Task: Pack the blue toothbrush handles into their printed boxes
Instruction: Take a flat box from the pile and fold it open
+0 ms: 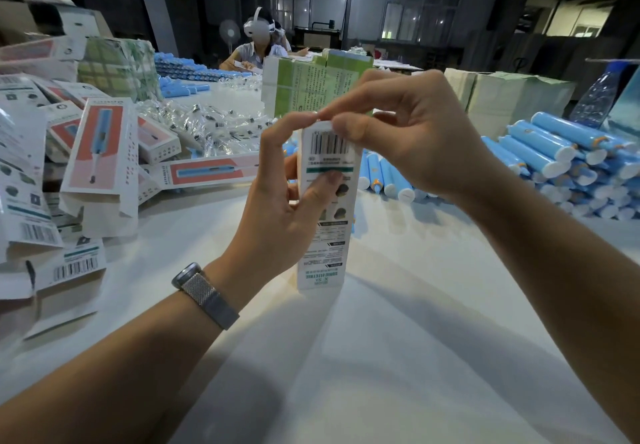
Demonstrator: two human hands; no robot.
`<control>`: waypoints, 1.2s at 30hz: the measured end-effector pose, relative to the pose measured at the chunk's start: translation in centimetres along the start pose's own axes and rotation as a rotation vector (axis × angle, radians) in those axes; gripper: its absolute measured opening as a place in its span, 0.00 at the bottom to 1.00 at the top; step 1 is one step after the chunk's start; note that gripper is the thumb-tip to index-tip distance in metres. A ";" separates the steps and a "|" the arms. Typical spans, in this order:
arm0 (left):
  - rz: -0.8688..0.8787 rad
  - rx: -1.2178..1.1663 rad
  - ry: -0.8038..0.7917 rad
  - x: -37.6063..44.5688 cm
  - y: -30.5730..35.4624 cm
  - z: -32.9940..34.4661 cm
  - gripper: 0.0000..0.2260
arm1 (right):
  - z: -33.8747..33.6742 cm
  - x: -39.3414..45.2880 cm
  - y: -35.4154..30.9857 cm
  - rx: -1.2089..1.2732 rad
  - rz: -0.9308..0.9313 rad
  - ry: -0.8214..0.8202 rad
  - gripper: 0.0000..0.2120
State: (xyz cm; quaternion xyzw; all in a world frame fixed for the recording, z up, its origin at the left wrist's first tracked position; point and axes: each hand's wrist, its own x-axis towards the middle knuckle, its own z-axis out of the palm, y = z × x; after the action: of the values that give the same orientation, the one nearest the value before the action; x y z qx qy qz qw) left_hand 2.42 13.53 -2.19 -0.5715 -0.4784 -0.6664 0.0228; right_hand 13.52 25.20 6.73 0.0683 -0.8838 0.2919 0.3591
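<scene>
Head view: left hand (277,208), right hand (391,135) hold box (325,235); contents hidden.

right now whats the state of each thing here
box in hands: upright on table, top end being closed
left hand: grips box
right hand: fingers pinch top flap
blue handles: piled loose, unpacked
boxes at left: heaped, some open-ended
bottle: upright, capped

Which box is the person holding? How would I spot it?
Start at the white table and look to its middle, between the two hands. There one printed box stands upright on its end, gripped by the left hand while the right hand pinches its top. The other boxes lie jumbled at the left.
</scene>
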 end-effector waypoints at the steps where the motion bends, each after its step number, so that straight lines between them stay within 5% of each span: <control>1: -0.007 0.002 0.006 0.0 -0.1 0.0 0.18 | 0.4 -0.2 0.3 0.020 0.001 0.027 0.08; 6: -0.027 -0.007 0.032 0.2 -0.3 -0.2 0.17 | 1.9 -0.5 1.4 0.127 0.007 0.161 0.06; 19: 0.085 -0.036 0.010 0.0 -1.0 -0.2 0.10 | 1.7 -0.4 2.2 0.307 0.075 0.133 0.09; 22: 0.087 -0.013 0.058 0.1 -1.4 -0.3 0.12 | 2.4 -1.0 2.6 0.159 0.130 0.168 0.11; 25: 0.069 0.028 0.124 0.4 -1.9 -0.5 0.13 | 3.7 -1.6 2.8 -0.050 0.161 0.181 0.25; 30: -0.088 -0.062 0.228 0.5 -2.0 -1.0 0.13 | 5.3 -2.9 2.6 -0.307 0.176 -0.098 0.47; 36: -0.247 -0.172 0.102 0.1 -2.6 -0.5 0.18 | 2.9 -4.3 2.4 -0.517 0.343 -0.061 0.36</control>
State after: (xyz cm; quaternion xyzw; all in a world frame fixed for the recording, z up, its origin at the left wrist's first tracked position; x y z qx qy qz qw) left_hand 0.51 14.70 -3.68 -0.4735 -0.4846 -0.7307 -0.0842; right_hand 14.17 25.10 1.04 -0.1669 -0.9377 0.1116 0.2835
